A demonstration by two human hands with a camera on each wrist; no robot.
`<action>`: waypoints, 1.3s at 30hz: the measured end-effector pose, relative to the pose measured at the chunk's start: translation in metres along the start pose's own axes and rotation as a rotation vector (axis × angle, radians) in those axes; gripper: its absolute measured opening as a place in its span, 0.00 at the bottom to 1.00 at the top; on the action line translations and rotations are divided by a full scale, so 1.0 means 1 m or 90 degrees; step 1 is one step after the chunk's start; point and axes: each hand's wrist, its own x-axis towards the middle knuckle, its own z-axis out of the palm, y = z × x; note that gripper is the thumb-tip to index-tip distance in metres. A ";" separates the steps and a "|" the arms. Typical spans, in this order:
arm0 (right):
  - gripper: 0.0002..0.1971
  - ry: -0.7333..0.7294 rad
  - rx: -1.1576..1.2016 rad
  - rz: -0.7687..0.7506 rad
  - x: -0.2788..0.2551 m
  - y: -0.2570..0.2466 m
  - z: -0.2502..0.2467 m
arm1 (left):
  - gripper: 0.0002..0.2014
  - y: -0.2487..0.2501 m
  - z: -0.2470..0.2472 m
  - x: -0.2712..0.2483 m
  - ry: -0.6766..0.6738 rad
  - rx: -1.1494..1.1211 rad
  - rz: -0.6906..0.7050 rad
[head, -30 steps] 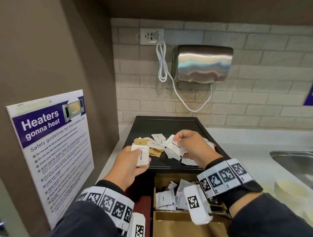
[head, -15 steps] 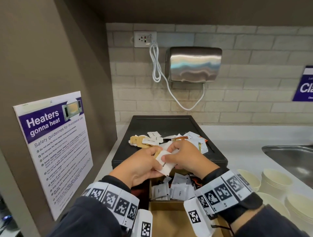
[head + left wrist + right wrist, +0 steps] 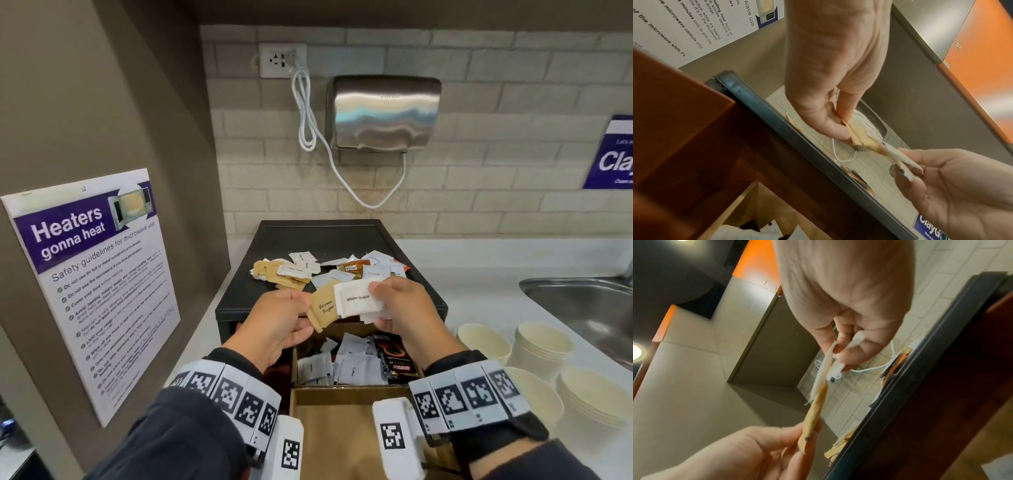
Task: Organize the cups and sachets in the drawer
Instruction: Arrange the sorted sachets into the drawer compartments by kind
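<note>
Above the open wooden drawer (image 3: 349, 394), my left hand (image 3: 284, 318) pinches a tan sachet marked brown sugar (image 3: 323, 310) by its left end. My right hand (image 3: 394, 305) grips a small stack of white sugar sachets (image 3: 354, 301), whose left end overlaps the brown one. The left wrist view shows the brown sachet (image 3: 861, 139) edge-on between thumb and finger, and the right wrist view shows the white sachets (image 3: 828, 365) the same way. More loose sachets (image 3: 329, 269) lie on the black tray (image 3: 318, 236) behind. White and dark sachets (image 3: 356, 368) fill the drawer's back compartment.
Stacks of cream paper cups (image 3: 544, 346) stand on the white counter at right, near a steel sink (image 3: 589, 308). A hand dryer (image 3: 383, 113) and its cord hang on the brick wall. A microwave safety poster (image 3: 92, 281) covers the left panel.
Both hands came back from the tray toward the drawer and met. The left hand now holds a brown sugar sachet beside the white stack, which has passed to the right hand.
</note>
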 end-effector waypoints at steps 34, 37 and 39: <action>0.15 -0.106 0.187 0.106 0.002 0.022 -0.005 | 0.43 0.039 0.001 0.093 0.086 0.831 0.082; 0.17 -0.093 0.162 0.116 0.003 0.024 -0.004 | 0.42 0.041 0.003 0.105 0.050 0.889 0.041; 0.19 -0.089 0.143 0.119 0.003 0.024 -0.004 | 0.36 0.042 0.003 0.112 -0.001 0.938 0.019</action>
